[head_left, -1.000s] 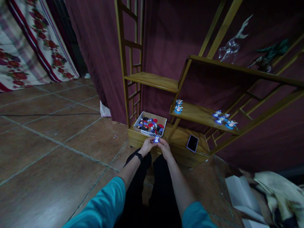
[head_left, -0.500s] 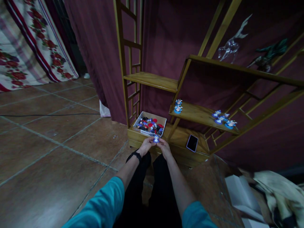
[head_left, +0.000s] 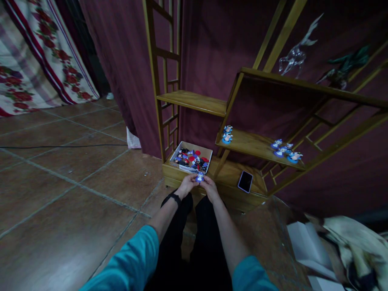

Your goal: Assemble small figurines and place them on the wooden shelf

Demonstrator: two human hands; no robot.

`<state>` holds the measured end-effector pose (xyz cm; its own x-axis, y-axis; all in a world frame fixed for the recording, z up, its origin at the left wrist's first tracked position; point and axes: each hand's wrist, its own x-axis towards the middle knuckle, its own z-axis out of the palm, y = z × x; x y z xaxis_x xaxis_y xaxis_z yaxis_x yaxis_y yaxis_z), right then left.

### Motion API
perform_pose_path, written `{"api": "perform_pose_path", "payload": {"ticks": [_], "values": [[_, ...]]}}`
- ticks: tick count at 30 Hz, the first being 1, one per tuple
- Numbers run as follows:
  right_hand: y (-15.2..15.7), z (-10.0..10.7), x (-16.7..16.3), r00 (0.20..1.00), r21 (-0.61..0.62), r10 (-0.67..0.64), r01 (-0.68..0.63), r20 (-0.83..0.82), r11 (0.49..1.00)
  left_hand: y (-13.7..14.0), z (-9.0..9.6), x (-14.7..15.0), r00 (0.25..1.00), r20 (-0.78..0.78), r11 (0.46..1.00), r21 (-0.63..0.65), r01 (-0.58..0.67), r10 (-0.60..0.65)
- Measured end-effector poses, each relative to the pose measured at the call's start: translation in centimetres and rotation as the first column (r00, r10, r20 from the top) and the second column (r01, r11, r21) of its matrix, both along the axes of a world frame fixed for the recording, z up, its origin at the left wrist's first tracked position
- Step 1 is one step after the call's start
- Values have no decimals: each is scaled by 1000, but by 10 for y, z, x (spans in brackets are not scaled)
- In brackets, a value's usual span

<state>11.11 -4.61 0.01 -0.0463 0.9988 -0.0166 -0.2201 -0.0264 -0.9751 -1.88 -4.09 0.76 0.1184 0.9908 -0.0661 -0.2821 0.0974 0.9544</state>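
Between my two hands is a small purple-and-white figurine (head_left: 200, 177) on a round purple base. My left hand (head_left: 187, 184) grips its base from the left, and my right hand (head_left: 209, 186) grips it from the right. Just beyond them a shallow cardboard box (head_left: 209, 152) stands on the low wooden ledge, filled with a jumble of red, black and purple figurines and round red pieces. On the middle shelf (head_left: 248, 142), two blue-based figurines (head_left: 227, 138) stand at the left end. Several purple and blue figurines (head_left: 281, 151) are grouped at its right end.
A dark-screened phone or tablet (head_left: 245, 181) lies on the ledge to the right. Higher up stand a clear glass horse (head_left: 293, 58) and a dark green statuette (head_left: 345, 66). White boxes (head_left: 309, 244) and cloth lie on the floor at right; a cable (head_left: 63, 146) crosses the tiles at left.
The figurine has turned or tipped slightly between my fingers. Both hands stay in nearly the same spot, and the view has shifted only a little.
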Motion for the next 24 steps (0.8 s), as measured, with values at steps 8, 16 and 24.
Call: {"api": "perform_pose_path", "payload": {"ticks": [8, 16, 24], "values": [[1, 0, -1, 1000, 8, -3, 4, -22, 1000, 1, -4, 3, 999, 32, 1000, -2, 4, -4], [2, -1, 0, 999, -1, -28, 28, -37, 1000, -2, 5, 3, 999, 35, 1000, 25, -17, 16], [3, -1, 1, 997, -11, -52, 51, -53, 999, -5, 10, 2, 1000, 16, 999, 39, -6, 5]]}}
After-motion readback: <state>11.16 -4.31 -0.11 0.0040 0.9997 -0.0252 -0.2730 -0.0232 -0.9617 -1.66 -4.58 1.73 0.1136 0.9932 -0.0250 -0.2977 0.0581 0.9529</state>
